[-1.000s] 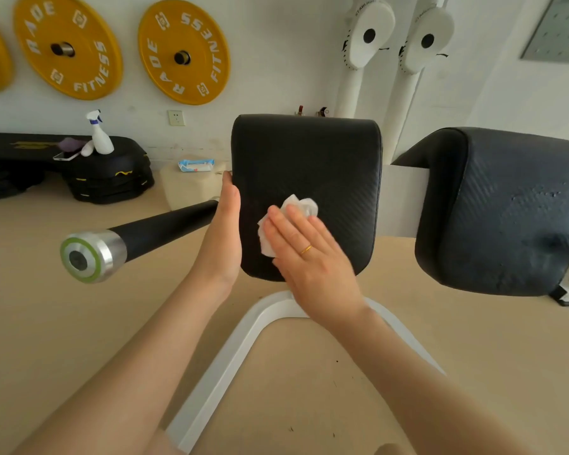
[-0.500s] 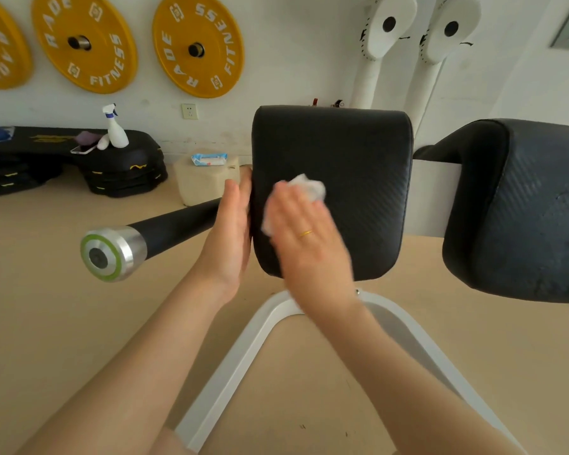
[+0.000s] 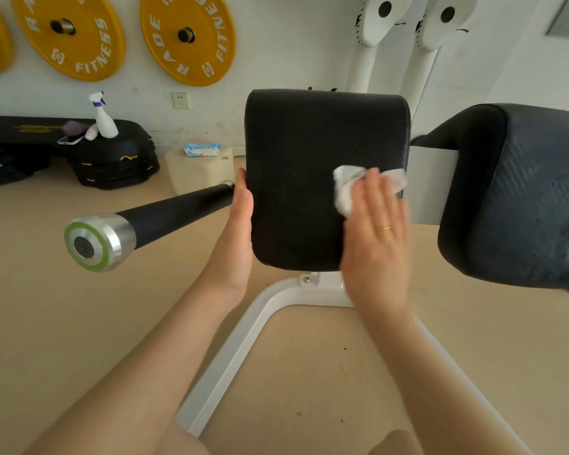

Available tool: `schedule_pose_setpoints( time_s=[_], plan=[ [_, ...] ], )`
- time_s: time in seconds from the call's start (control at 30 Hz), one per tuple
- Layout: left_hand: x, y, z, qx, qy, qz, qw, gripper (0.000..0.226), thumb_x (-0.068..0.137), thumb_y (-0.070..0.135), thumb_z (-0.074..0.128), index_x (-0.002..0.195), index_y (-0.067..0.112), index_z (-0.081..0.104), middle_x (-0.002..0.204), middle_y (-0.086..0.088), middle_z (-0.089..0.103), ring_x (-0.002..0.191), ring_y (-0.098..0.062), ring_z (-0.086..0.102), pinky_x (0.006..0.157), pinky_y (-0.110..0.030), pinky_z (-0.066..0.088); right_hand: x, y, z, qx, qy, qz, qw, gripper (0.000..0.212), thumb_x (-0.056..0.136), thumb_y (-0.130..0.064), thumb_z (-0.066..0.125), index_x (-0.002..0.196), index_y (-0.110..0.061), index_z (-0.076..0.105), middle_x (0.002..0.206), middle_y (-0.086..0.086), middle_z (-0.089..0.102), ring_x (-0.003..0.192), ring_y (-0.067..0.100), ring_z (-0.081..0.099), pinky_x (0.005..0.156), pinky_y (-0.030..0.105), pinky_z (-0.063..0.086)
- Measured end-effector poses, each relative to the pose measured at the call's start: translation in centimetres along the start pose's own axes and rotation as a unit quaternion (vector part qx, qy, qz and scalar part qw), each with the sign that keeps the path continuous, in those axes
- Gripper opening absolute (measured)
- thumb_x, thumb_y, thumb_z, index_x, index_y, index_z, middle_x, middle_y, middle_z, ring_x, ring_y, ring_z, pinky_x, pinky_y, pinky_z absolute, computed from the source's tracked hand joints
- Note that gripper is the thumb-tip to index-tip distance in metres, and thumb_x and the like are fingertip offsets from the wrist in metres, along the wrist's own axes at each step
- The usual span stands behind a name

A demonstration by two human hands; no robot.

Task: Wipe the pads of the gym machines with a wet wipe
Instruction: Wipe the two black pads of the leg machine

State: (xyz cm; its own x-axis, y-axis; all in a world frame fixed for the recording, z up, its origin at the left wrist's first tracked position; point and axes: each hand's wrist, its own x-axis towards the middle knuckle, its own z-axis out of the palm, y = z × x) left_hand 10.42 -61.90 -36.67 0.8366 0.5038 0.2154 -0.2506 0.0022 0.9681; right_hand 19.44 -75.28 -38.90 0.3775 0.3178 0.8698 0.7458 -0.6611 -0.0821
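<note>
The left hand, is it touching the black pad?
Touching. In the head view the left hand lies flat against the left edge of the black pad, no gap between them.

Right hand (image 3: 376,238) motion-blurred along its edges, covering the lower right corner of the centre pad (image 3: 309,165) and most of the wet wipe (image 3: 345,188). Second pad (image 3: 523,198), right of the centre pad, cut off by the frame edge. Wipes pack (image 3: 201,149) lettering, left of the centre pad, too small to read.

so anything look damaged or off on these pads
Yes: the larger pad on the right looks scuffed, with pale worn patches on its textured cover. The pad being wiped looks intact under the wet wipe.
</note>
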Motion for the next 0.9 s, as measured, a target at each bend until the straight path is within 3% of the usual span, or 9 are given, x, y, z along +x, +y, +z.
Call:
schedule_pose_setpoints(
  time_s=[0.1, 0.23, 0.37, 0.5, 0.57, 0.67, 0.8, 0.9],
  plan=[
    [0.1, 0.1, -0.1, -0.017, 0.004, -0.001, 1.000, 0.067, 0.087, 0.065, 0.028, 0.147, 0.037, 0.015, 0.151, 0.021, 0.023, 0.137, 0.004, 0.022, 0.116, -0.031, 0.015, -2.3, -4.5, 1.5, 0.077, -0.030, -0.074, 0.994, 0.043, 0.093, -0.005, 0.033, 0.134, -0.003, 0.044, 0.142, 0.011, 0.039, 0.134, 0.025, 0.032, 0.113, 0.037, 0.019],
    [0.0, 0.3, -0.1, 0.000, -0.001, -0.016, 1.000, 0.071, 0.083, 0.070, 0.028, 0.146, 0.038, 0.018, 0.149, 0.021, 0.027, 0.136, 0.002, 0.025, 0.115, -0.036, 0.017, -3.4, -3.4, 1.4, 0.082, -0.058, -0.139, 0.985, 0.053, 0.084, 0.005, 0.041, 0.136, -0.006, 0.042, 0.144, 0.004, 0.031, 0.135, 0.021, 0.031, 0.115, 0.032, 0.016],
    [-0.2, 0.6, 0.6, -0.017, 0.021, -0.023, 0.999, 0.055, 0.093, 0.058, 0.020, 0.143, 0.036, 0.025, 0.116, 0.037, 0.045, 0.112, 0.016, 0.040, 0.112, -0.027, 0.021, -2.9, 2.2, -0.3, 0.022, -0.026, -0.067, 0.997, 0.049, 0.085, 0.004, 0.039, 0.133, -0.004, 0.038, 0.142, 0.010, 0.034, 0.134, 0.025, 0.030, 0.115, 0.037, 0.016],
    [-0.3, 0.6, 0.9, -0.018, 0.036, -0.014, 0.999, 0.052, 0.095, 0.054, 0.017, 0.143, 0.034, 0.026, 0.107, 0.041, 0.045, 0.103, 0.021, 0.041, 0.109, -0.023, 0.022, -2.7, 3.0, -0.3, 0.046, 0.016, 0.008, 0.999, 0.034, 0.095, -0.006, 0.033, 0.128, 0.000, 0.041, 0.139, 0.022, 0.041, 0.135, 0.029, 0.027, 0.111, 0.045, 0.022],
    [-0.1, 0.4, 0.7, -0.022, 0.034, -0.009, 0.999, 0.052, 0.096, 0.053, 0.017, 0.144, 0.034, 0.025, 0.119, 0.037, 0.045, 0.111, 0.018, 0.041, 0.111, -0.026, 0.022, -3.5, 0.8, 0.8, 0.100, 0.026, -0.016, 0.995, 0.032, 0.095, -0.001, 0.033, 0.125, 0.000, 0.042, 0.138, 0.023, 0.041, 0.133, 0.032, 0.031, 0.114, 0.043, 0.019],
    [0.0, 0.1, 0.0, -0.037, 0.001, -0.003, 0.999, 0.059, 0.092, 0.058, 0.022, 0.146, 0.035, 0.022, 0.146, 0.020, 0.034, 0.131, 0.003, 0.034, 0.113, -0.030, 0.022, -5.6, -4.1, 2.3, 0.159, -0.028, -0.109, 0.981, 0.044, 0.087, 0.003, 0.043, 0.130, -0.005, 0.046, 0.140, 0.009, 0.038, 0.134, 0.025, 0.033, 0.114, 0.035, 0.017],
    [-0.2, -0.1, -0.5, -0.027, -0.012, -0.017, 0.999, 0.067, 0.084, 0.065, 0.026, 0.145, 0.039, 0.021, 0.150, 0.017, 0.027, 0.137, -0.002, 0.025, 0.116, -0.038, 0.017, -6.1, -5.2, 2.7, 0.150, -0.049, -0.147, 0.976, 0.052, 0.085, 0.002, 0.047, 0.135, -0.011, 0.040, 0.143, 0.002, 0.033, 0.142, 0.013, 0.017, 0.116, 0.029, 0.016],
    [-0.3, 0.3, 0.0, -0.035, -0.025, -0.006, 0.999, 0.063, 0.089, 0.058, 0.024, 0.146, 0.033, 0.020, 0.148, 0.017, 0.031, 0.135, -0.001, 0.029, 0.116, -0.037, 0.017, -4.9, -1.7, 2.0, 0.104, -0.031, -0.108, 0.988, 0.059, 0.081, 0.005, 0.047, 0.137, -0.010, 0.036, 0.144, 0.002, 0.031, 0.140, 0.016, 0.022, 0.114, 0.030, 0.015]
  ],
)
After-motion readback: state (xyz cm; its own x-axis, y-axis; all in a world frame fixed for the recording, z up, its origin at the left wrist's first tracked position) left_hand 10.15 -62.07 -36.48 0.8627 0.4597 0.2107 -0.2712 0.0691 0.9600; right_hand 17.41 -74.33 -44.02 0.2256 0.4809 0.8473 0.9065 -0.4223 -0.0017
